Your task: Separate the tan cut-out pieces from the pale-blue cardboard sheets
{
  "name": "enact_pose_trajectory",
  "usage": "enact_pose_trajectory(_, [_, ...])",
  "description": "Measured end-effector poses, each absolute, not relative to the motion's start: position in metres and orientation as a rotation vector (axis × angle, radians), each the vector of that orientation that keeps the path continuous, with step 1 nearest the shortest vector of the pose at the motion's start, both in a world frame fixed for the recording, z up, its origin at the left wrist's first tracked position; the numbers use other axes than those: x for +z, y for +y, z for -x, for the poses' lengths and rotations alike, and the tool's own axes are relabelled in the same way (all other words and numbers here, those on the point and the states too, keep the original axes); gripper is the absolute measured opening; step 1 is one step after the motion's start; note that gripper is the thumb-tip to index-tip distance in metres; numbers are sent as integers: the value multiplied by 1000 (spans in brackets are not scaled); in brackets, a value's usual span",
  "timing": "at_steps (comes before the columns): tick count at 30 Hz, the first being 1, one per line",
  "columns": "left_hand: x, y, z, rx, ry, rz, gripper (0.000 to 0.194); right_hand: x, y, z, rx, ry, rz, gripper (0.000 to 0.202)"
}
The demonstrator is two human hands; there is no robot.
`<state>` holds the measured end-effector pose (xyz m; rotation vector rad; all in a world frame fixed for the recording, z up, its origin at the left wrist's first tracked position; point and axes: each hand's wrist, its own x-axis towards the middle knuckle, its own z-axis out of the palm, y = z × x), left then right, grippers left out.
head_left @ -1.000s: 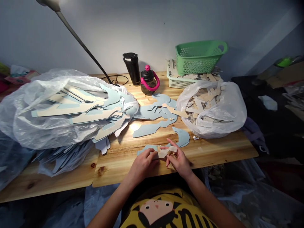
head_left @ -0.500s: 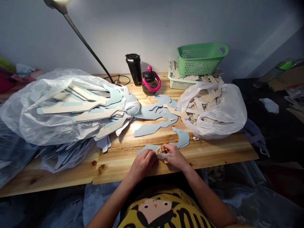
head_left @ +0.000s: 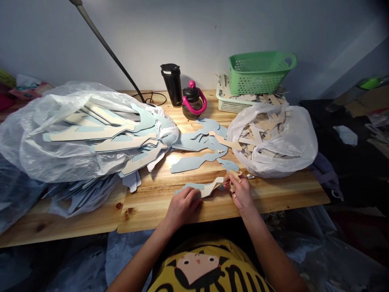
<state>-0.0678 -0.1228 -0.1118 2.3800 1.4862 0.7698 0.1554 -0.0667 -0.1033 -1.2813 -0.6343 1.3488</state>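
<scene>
A thin, curved light-blue cut-out with a cream layer (head_left: 209, 190) lies near the table's front edge, one part slightly raised. My left hand (head_left: 184, 206) is closed on its left end, fingers curled over it. My right hand (head_left: 241, 191) is closed around crumpled beige scraps (head_left: 233, 183), by the cut-out's right end; the fingers hide part of both. Just beyond that hand, the blue tip of a cut-out (head_left: 229, 164) shows. Farther back lie more light-blue cut-outs (head_left: 194, 162), some overlapping, with a beige strip (head_left: 225, 142) across them.
At left, a clear plastic bag (head_left: 33, 158) holds many blue-and-cream cut-outs. A bag of beige scraps (head_left: 299, 140) stands at right. Behind are a black tumbler (head_left: 173, 85), a pink-handled bottle (head_left: 192, 101), a green basket (head_left: 253, 83) on a pale basket (head_left: 232, 106), and a lamp stem (head_left: 106, 48).
My right hand has moved right, away from my left hand, with beige scraps bunched in its fingers. More of the cut-out's cream layer now shows between the hands.
</scene>
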Motion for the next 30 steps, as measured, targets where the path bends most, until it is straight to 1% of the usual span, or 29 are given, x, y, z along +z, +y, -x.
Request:
enact_pose_trajectory(4, [-113, -122, 69, 798, 1499, -2329, 17, -98, -56, -174, 1149, -504, 1198, 31])
enact_pose_trajectory(7, [-114, -121, 69, 802, 1483, -2321, 18, -86, -54, -193, 1155, -492, 1172, 26])
enact_pose_trajectory(10, [-113, -121, 69, 813, 1474, -2325, 18, -73, -56, -208, 1291, -546, 1122, 26])
enact_pose_trajectory(12, [-113, -122, 69, 819, 1474, -2326, 17, -68, -56, -211, 1329, -594, 1124, 35])
enact_pose_trajectory(13, [-112, -122, 69, 815, 1472, -2326, 16, -68, -56, -212, 1290, -616, 1164, 42])
enact_pose_trajectory(15, [-112, -121, 68, 808, 1469, -2325, 15, -71, -56, -213, 1064, -702, 1311, 50])
enact_pose_trajectory(18, [-111, -121, 68, 803, 1476, -2338, 12, -76, -58, -218, 523, -950, 1533, 46])
enact_pose_trajectory(19, [-111, -121, 67, 802, 1483, -2344, 12, -78, -58, -220, 447, -1052, 1573, 44])
enact_pose_trajectory(20, [-111, -121, 67, 802, 1489, -2349, 12, -78, -60, -220, 468, -1156, 1599, 43])
enact_pose_trajectory(21, [-112, -121, 67, 801, 1494, -2352, 12, -79, -61, -220, 581, -1256, 1608, 43])
enact_pose_trajectory(23, [-112, -122, 67, 802, 1499, -2351, 13, -79, -63, -214, 933, -1451, 1573, 43])
enact_pose_trajectory(25, [-113, -121, 67, 803, 1498, -2349, 13, -81, -65, -202, 1161, -1578, 1514, 43])
enact_pose_trajectory(27, [-114, -121, 68, 800, 1496, -2350, 14, -83, -65, -190, 1213, -1613, 1484, 42])
enact_pose_trajectory(30, [-115, -121, 67, 798, 1500, -2351, 13, -87, -65, -180, 1126, -1649, 1497, 42])
